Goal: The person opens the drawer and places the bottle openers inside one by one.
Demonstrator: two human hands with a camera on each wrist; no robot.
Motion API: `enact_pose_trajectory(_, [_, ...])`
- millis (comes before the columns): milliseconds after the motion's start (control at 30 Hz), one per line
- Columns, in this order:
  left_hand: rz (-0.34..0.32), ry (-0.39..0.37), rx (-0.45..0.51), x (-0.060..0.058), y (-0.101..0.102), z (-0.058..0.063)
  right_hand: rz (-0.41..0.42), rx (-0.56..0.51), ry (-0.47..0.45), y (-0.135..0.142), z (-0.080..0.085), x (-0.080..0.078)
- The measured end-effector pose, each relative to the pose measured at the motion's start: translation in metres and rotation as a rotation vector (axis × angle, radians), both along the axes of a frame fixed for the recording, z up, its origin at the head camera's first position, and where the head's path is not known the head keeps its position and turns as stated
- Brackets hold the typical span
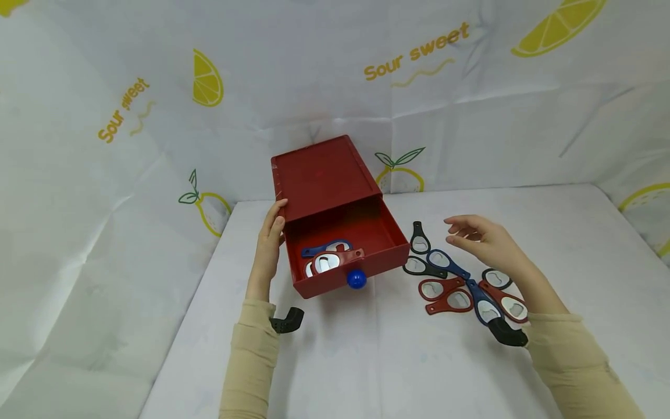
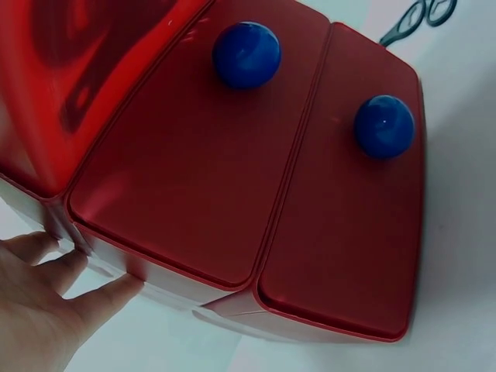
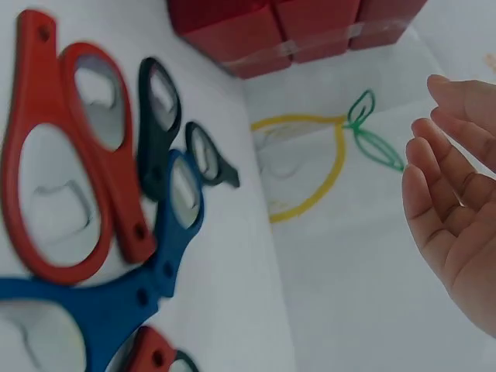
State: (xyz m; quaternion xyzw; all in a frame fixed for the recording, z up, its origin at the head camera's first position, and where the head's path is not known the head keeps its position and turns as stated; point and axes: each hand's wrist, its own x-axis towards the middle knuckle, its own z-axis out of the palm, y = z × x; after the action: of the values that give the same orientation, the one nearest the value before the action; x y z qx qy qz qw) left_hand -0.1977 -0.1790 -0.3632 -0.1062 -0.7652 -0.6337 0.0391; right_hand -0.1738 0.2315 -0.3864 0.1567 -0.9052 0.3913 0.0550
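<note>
A red cabinet (image 1: 324,180) stands with its top drawer (image 1: 321,285) pulled out; a blue knob (image 1: 356,279) is on the drawer front. My left hand (image 1: 268,247) rests along the cabinet's left side, and the left wrist view shows its extended fingertips against the wall. Inside the drawer lie a blue bottle opener (image 1: 310,252) and red bottle openers (image 1: 356,255), overlapping at the front. My right hand (image 1: 484,240) hovers at the right, fingers loosely bent and holding nothing. Near it several bottle openers lie on the table, including a black one (image 1: 417,228) and a blue one (image 1: 460,271).
Two lower drawers with blue knobs, the middle one (image 2: 178,170) and the bottom one (image 2: 333,232), are closed. A white cloth with lemon prints (image 1: 293,75) hangs behind the cabinet. Black wrist mounts (image 1: 289,321) stick out from both sleeves over the white table (image 1: 408,361).
</note>
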Motion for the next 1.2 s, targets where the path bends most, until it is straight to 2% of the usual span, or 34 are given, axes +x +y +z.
enact_pose_trajectory(200, [0.007,0.005,-0.004,0.001,0.000,0.000,-0.018,0.085,-0.071,0.011,-0.017,0.002])
enact_pose_trajectory(633, [0.010,0.008,-0.004,0.002,0.001,0.001,-0.022,0.176,-0.244,0.017,-0.057,-0.003])
enact_pose_trajectory(867, [0.005,0.015,0.005,0.001,0.001,0.001,-0.020,0.242,-0.270,0.016,-0.068,-0.005])
enact_pose_trajectory(1200, [0.009,0.012,0.002,0.002,0.001,0.000,-0.049,0.286,-0.277,0.009,-0.072,-0.006])
